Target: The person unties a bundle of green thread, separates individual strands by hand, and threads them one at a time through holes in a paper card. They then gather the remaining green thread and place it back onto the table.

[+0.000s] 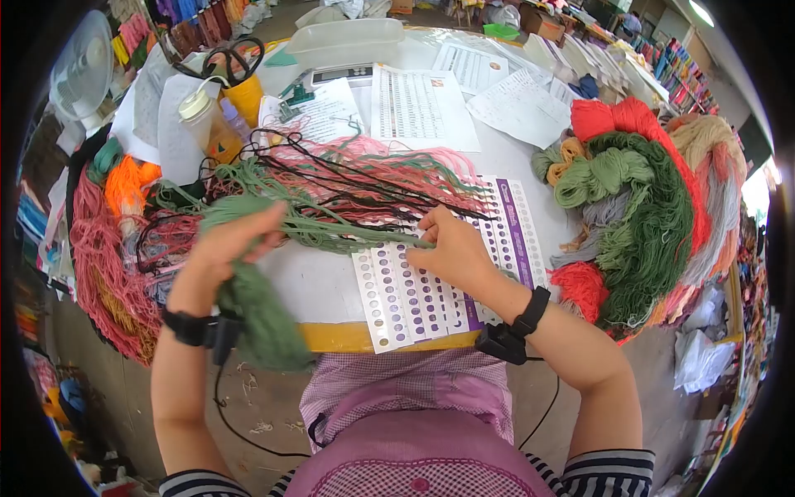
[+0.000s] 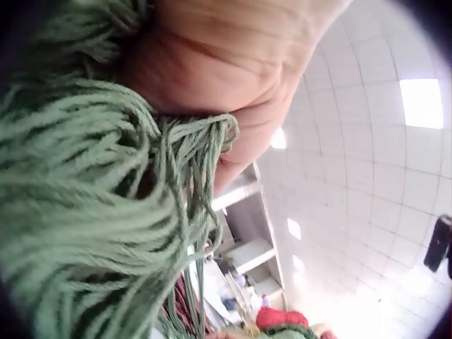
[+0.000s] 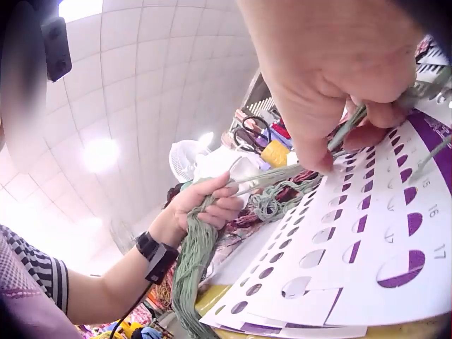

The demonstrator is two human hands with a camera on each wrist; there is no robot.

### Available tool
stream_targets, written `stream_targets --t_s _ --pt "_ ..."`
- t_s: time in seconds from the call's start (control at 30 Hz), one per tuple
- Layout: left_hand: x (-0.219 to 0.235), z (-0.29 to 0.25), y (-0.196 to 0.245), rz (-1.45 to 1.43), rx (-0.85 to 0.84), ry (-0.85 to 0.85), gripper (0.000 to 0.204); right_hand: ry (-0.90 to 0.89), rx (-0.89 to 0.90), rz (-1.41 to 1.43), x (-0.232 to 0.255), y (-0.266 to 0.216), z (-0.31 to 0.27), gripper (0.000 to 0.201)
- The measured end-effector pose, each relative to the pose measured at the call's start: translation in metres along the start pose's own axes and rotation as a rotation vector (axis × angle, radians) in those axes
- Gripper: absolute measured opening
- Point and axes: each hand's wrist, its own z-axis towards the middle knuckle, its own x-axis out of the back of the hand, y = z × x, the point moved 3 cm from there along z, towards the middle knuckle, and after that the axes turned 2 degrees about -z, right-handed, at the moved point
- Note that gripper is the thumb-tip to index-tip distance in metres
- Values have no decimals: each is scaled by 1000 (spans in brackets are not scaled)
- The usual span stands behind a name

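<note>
Yarn: 1 green bundle (image 1: pixel 257 306) in left hand (image 1: pixel 224 248); right hand (image 1: pixel 451 248) pinches 1 strand (image 3: pixel 282 174).

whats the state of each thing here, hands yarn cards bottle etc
left hand: grips the green yarn bundle
green yarn bundle: held, tail hanging off the table edge
right hand: pinches green strands on the punched card
punched card: flat, holes mostly unthreaded
bottle: upright, capped
scissors: standing in the yellow cup

Bare tabletop (image 1: pixel 319 286) between hands, yarn heaps (image 1: pixel 646 199) crowding sides, papers (image 1: pixel 422 108) seemingly behind
</note>
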Motion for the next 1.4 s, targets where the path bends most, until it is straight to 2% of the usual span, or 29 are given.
stream_targets --t_s 0.1,0.17,0.2,0.23,0.3,0.33,0.37,0.43,0.47,0.5,0.53,0.57,0.63,0.67,0.7,0.77,0.8,0.87,0.9,0.97,1.0,1.07,1.13,1.2,1.23,1.3,1.4 --pt "81 -1 -10 -316 69 117 29 7 0 -33 1 0 1 49" --pt "119 -1 -5 -505 -22 188 28 -34 1 -1 2 -3 1 47" --pt "131 3 5 -609 -58 -96 19 -33 5 -2 2 -3 1 47" --pt "136 17 1 -612 -64 -92 19 -25 -6 -7 1 -2 1 47" --pt "117 21 20 -813 -284 492 24 -21 -6 -13 -2 -2 -1 46" --pt "129 31 16 -752 -321 269 45 -8 0 -25 -2 -2 -1 46" --pt "126 33 12 -753 -332 272 45 8 6 -36 -3 -2 -2 46" --pt "116 30 9 -598 -338 572 47 31 44 -83 -5 0 -2 47" --pt "100 21 11 -562 -365 609 45 29 63 -80 -4 0 -3 48" --pt "77 7 17 -574 -401 499 45 25 86 -75 -4 -3 -3 49" --pt "48 -12 26 -626 -391 315 48 2 109 -74 2 -15 -10 44" --pt "22 -26 33 -715 -412 184 58 1 137 -73 6 -29 -10 44" --pt "-19 -50 39 -784 -362 -102 76 -145 206 363 10 -52 -18 33" --pt "-41 -61 42 -800 -340 -152 80 -243 190 535 14 -70 -25 26" --pt "-56 -68 41 -832 -327 -213 80 -237 193 536 12 -80 -29 26" --pt "-82 -78 42 -778 -422 -363 78 -304 295 875 6 -97 -39 24" --pt "-92 -81 43 -775 -426 -371 78 -316 268 942 1 -97 -41 21" --pt "-107 -87 42 -498 -438 -348 67 -325 264 1020 -3 -90 -46 20" --pt "-107 -87 36 -497 -440 -345 67 -341 254 1100 -5 -88 -49 18" --pt "-103 -85 26 -232 -541 -328 51 -325 234 1102 1 -85 -57 15" --pt "-100 -84 26 -286 -445 -326 39 -322 226 1117 3 -83 -60 15" --pt "-97 -85 24 -354 -404 -334 37 -317 219 1133 6 -78 -62 14" --pt "-98 -86 26 -423 -361 -342 35 -322 287 1102 8 -75 -62 14" --pt "-103 -90 29 -532 -215 -308 33 -324 287 1127 10 -77 -63 14" --pt "-105 -93 32 -532 -216 -306 33 -328 285 1152 11 -78 -63 15" --pt "-105 -97 38 -350 -347 -239 33 -319 286 1157 11 -78 -64 15" --pt "-102 -96 34 -311 -363 -248 33 -289 268 1156 13 -77 -65 13"
